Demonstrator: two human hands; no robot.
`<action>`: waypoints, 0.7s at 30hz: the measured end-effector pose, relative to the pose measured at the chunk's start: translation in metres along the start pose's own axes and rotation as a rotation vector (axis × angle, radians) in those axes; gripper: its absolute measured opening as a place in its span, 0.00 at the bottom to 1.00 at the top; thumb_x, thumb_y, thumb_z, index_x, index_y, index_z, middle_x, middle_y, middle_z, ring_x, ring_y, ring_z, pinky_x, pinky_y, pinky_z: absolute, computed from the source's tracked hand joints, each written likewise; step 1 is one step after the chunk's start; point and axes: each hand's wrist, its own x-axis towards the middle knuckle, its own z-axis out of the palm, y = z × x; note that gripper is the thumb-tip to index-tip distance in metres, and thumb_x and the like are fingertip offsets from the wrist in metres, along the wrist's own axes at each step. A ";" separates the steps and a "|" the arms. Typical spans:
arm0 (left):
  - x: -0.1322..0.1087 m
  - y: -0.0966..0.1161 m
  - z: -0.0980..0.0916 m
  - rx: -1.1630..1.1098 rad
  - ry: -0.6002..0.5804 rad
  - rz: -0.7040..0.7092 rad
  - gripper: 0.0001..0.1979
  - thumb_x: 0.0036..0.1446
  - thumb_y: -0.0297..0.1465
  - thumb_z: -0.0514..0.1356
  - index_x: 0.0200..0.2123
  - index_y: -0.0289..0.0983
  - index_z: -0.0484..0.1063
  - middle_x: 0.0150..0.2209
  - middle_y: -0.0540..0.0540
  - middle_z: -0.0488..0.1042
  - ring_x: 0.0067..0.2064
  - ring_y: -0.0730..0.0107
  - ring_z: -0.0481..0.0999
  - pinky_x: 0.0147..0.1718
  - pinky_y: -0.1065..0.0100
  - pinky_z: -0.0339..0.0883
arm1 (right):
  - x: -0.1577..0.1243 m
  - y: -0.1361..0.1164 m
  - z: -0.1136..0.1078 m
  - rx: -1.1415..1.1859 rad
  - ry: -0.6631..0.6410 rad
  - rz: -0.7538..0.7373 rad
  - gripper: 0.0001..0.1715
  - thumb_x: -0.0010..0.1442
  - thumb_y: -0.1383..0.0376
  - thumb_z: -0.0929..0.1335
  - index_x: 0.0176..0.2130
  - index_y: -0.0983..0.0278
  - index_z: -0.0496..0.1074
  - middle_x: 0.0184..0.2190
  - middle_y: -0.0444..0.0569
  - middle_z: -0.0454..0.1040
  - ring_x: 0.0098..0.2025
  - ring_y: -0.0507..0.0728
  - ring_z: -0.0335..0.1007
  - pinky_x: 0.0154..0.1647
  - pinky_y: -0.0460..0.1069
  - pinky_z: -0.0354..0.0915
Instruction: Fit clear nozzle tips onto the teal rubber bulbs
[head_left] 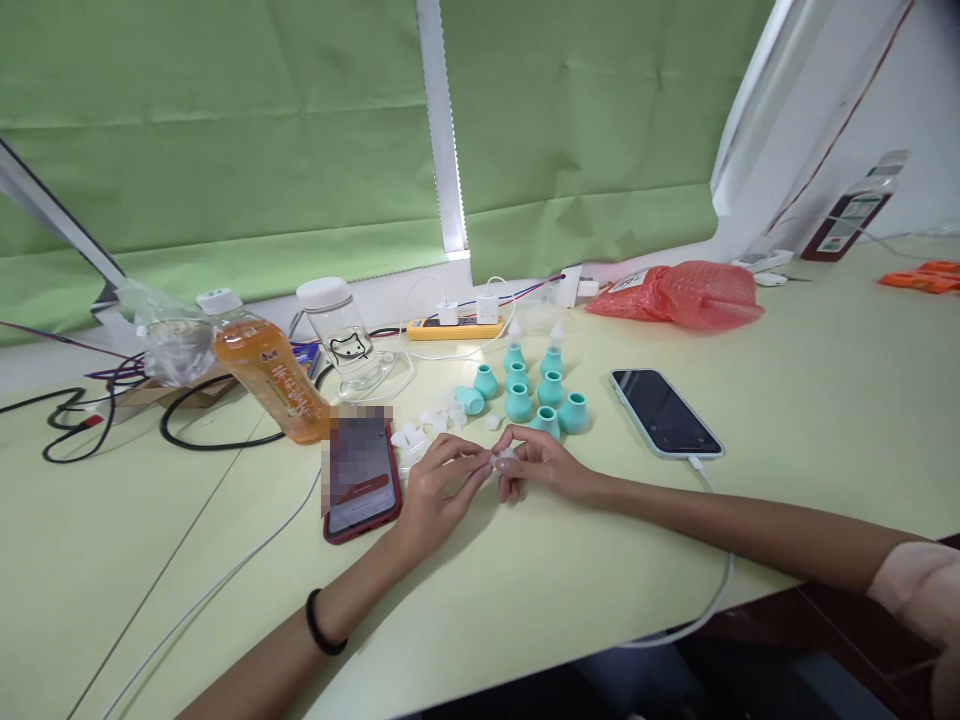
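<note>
Right there between the two hands, just above the pale table (480, 610), sits a small whitish piece (510, 453), milky and translucent, so well covered by fingertips that its full outline cannot be made out. A cluster of similar small white pieces (442, 418) lies just beyond the left hand (439, 490), and they have the same cloudy, see-through look.

Now the hands! The left comes in from the lower left, its back turned up, thumb and forefinger reaching to the right and pinched together on the piece. A black band (324, 625) rings that wrist. The right hand (546, 465) meets it from the other side, forearm stretched low across the table, forefinger arched over the top, thumb pointing left, the other fingers curled beneath. It too is closed on the piece, and the fingertips of both hands are all but touching.

Just behind them, look at the teal bottles (517, 403): round-bellied, narrow-necked, most standing upright, one on its side at the left of the group. The two at the back wear clear pointed tips (556, 335), while the nearer ones show open mouths. A red-cased phone (364, 510) lies beside the left hand, and a phone in a pale case (666, 412) lies past the right one, cable (699, 468) plugged in.
</note>
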 end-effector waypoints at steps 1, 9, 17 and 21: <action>-0.001 -0.001 0.000 0.039 0.002 0.048 0.07 0.50 0.23 0.56 0.33 0.36 0.70 0.31 0.45 0.70 0.35 0.70 0.66 0.31 0.67 0.64 | 0.001 0.001 0.000 0.007 -0.004 -0.003 0.13 0.52 0.58 0.64 0.32 0.65 0.60 0.19 0.44 0.71 0.21 0.49 0.67 0.25 0.45 0.62; -0.005 0.000 0.003 0.141 -0.086 0.148 0.14 0.48 0.22 0.56 0.42 0.34 0.65 0.36 0.41 0.68 0.38 0.68 0.65 0.34 0.65 0.65 | 0.002 0.001 -0.002 0.044 0.003 0.012 0.13 0.53 0.58 0.64 0.31 0.65 0.59 0.17 0.43 0.71 0.19 0.50 0.67 0.21 0.44 0.60; -0.007 0.001 0.008 0.079 0.025 0.123 0.14 0.45 0.23 0.58 0.39 0.36 0.66 0.30 0.45 0.68 0.31 0.71 0.66 0.28 0.69 0.64 | 0.000 -0.001 0.005 0.070 -0.058 0.022 0.12 0.53 0.59 0.63 0.29 0.64 0.57 0.14 0.39 0.68 0.16 0.48 0.63 0.18 0.43 0.57; -0.005 0.005 0.007 0.122 0.019 0.029 0.11 0.46 0.24 0.58 0.36 0.33 0.67 0.29 0.44 0.69 0.31 0.71 0.66 0.28 0.69 0.64 | 0.003 0.001 0.002 0.072 -0.050 0.000 0.11 0.54 0.60 0.63 0.29 0.65 0.57 0.13 0.39 0.68 0.15 0.47 0.62 0.19 0.42 0.56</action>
